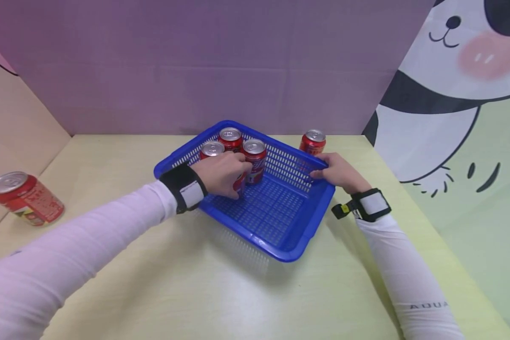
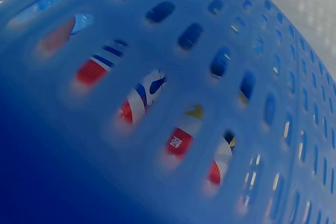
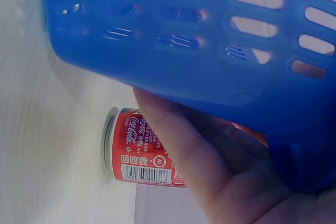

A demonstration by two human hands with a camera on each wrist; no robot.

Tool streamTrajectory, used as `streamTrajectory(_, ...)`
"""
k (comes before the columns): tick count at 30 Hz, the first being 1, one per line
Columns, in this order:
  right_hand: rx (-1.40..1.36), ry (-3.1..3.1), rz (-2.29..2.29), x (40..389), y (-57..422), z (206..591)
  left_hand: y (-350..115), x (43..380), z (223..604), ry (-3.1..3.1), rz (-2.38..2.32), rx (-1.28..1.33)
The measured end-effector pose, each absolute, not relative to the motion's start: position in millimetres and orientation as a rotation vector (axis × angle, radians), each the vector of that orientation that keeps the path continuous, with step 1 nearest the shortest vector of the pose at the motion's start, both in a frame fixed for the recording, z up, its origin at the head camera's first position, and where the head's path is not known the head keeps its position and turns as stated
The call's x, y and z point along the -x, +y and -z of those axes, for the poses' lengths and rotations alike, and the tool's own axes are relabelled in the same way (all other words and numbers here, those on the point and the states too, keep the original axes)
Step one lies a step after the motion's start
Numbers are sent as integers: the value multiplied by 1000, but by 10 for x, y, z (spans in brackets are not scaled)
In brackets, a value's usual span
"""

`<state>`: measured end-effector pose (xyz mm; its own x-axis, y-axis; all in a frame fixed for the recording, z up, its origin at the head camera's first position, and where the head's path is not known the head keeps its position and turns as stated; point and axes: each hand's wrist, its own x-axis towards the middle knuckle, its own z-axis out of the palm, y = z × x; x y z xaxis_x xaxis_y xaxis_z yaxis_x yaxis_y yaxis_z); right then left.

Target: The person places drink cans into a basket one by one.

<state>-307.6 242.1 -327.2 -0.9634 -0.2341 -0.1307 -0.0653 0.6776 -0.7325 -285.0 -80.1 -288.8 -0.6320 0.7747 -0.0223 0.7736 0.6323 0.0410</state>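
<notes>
A blue plastic basket (image 1: 276,208) with slotted walls sits at an angle on the table. My left hand (image 1: 223,172) reaches inside it, its fingers curled over a red soda can (image 1: 240,183) that the hand mostly covers. Standing upright around that can are a can (image 1: 230,138) at the back, one (image 1: 212,149) to the left and one (image 1: 256,158) to the right. My right hand (image 1: 342,171) grips the basket's right corner by the rim. Through the slots in the left wrist view, parts of a can label (image 2: 178,142) show.
Behind the right corner of the basket, close to my right hand, stands another red can (image 1: 312,141), labelled Coca-Cola in the right wrist view. A further red can (image 1: 27,198) stands at the table's left side. A purple backdrop (image 1: 221,71) rises along the back edge.
</notes>
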Motion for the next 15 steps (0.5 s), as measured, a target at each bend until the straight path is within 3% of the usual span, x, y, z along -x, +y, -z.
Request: streamTrajectory(15, 225, 2668, 1157, 3066, 2417, 3261, -793, 2870, 2858, 2769, -48, -1326)
